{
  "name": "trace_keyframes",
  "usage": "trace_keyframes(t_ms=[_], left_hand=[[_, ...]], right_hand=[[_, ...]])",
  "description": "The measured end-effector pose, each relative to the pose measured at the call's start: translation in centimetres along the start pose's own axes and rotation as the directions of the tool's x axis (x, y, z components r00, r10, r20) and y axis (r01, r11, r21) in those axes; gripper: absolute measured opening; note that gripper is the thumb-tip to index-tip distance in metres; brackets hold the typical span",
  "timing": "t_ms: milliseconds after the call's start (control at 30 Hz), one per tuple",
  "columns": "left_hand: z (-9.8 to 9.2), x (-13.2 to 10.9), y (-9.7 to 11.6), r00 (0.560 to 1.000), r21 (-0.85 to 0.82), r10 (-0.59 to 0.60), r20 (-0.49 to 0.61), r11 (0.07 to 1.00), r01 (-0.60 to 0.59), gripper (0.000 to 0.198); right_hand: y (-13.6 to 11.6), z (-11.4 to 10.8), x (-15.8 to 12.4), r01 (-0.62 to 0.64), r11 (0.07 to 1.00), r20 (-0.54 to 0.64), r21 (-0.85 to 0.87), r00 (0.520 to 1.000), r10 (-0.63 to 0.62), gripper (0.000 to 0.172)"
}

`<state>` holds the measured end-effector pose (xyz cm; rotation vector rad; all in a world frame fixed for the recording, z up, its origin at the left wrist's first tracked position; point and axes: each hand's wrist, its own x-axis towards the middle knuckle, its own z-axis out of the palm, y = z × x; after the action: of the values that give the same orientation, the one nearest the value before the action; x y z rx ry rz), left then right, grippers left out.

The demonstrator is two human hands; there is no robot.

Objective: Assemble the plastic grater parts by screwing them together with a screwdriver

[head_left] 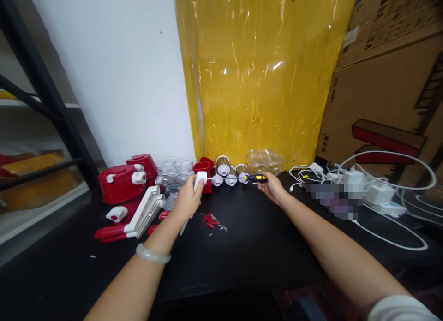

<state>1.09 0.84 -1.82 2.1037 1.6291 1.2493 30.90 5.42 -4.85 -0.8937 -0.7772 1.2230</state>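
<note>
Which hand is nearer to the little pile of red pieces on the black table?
Left. The left hand, holding a white part, sits just left of the red pieces; the right hand, gripping a screwdriver, is farther to their right.

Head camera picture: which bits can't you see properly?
All in the head view:
- Where the tip of the screwdriver enters the white part: too small, and the left hand covers part of it.
- Something among the white cables: hidden under a blurred patch.
- Screws and red bits: too small to count.
- Cardboard box: cut off by the right edge.
</note>
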Motion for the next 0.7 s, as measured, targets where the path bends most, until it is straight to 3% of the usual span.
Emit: trace_keyframes(t_ms=[200,700], left_hand=[[0.0,-0.01,0.02,1.0,0.015,0.011,0.007,1.0,-0.011,0.045],[0.02,0.09,-0.15,1.0,0.046,0.023,0.008,0.999,-0.023,0.05]], right_hand=[[0.22,-0.18,0.33,0.039,0.999,0.001,-0.037,0.999,-0.039,0.006],[0.68,-0.63,0.33,0.173,0.97,0.057,-0.171,0.985,-0.166,0.035]])
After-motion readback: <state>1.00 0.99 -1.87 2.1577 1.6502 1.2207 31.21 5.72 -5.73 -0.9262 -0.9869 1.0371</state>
